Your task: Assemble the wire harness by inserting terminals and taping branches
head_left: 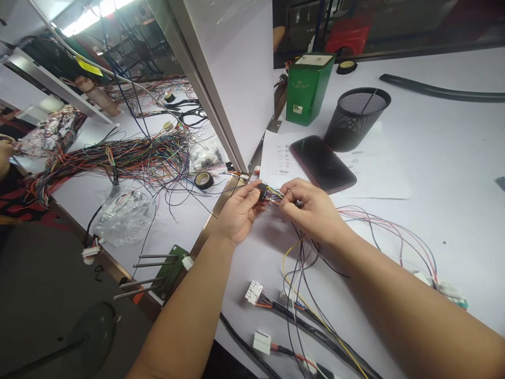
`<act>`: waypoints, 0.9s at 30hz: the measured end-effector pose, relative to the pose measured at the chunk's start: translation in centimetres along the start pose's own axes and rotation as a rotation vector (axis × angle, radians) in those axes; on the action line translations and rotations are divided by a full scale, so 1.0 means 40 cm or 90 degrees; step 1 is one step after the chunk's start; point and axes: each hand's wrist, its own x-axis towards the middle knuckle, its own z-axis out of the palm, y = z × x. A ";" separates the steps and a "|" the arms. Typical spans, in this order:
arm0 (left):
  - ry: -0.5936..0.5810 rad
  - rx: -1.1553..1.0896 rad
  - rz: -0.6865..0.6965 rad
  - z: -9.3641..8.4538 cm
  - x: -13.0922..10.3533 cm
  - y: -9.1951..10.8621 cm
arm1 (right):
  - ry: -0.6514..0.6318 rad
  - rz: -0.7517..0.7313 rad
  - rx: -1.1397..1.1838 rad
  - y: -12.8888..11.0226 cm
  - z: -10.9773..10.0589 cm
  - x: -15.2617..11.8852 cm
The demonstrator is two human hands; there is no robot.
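Between thumb and fingers my left hand (241, 210) holds a small black connector (262, 191) above the white table. Yellow, blue and other thin wires (275, 192) run out of its right side. My right hand (310, 208) pinches these wires a short way from the connector; the fingertips partly hide them. Loose black, yellow and white wires hang below my right hand toward the table's near edge. Close beneath lie a white multi-pin connector (253, 292) on a black-sleeved cable and a second white connector (262, 342) with red and black wires.
Behind my hands are a dark phone (323, 164), a black mesh cup (358, 118) and a green box (310, 89). A white upright panel (240, 68) stands ahead. At left lie a large wire bundle (118, 158), black tape (203, 180) and a green board with metal rods (171, 271).
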 end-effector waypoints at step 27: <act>-0.029 0.054 0.091 -0.003 0.008 -0.025 | 0.037 0.036 -0.075 -0.002 0.011 -0.002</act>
